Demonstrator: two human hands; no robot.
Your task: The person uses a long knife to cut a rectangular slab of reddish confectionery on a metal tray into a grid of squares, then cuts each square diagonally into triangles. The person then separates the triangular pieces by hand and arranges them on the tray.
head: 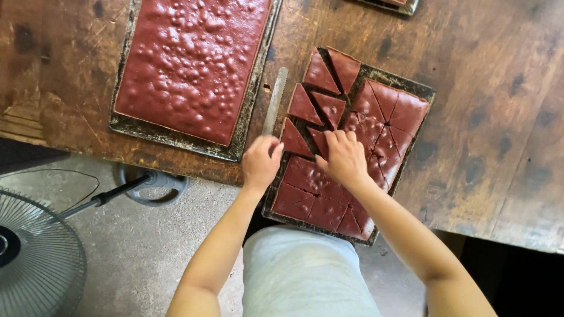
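The slab in the near tray (424,93) is already scored through: the reddish-brown cake (385,120) is divided into triangles, and several at the far left corner have been nudged apart, one triangle (294,140) sitting loose with dark tray showing around it. The pieces closest to the person's waist lie tight together, so I'd judge the cutting mostly finished and the separating only begun. The second, larger tray (176,136) to the left holds an uncut slab (191,61), whole and untouched.

The left hand (260,162) is closed round the handle of a long knife (275,100), its pale blade lying flat on the wooden table (499,117) between the two trays. The right hand (343,157) rests on the cut cake, fingers curled down onto a piece near the middle; whether it pinches or merely presses I can't tell from here.

The cake surface is glossy and pimpled with bubbles, firm-edged where sliced. Both trays are battered metal, crusted black at the rims. The table is dark, stained, knotted timber. A fan (35,252) stands on the concrete floor below.
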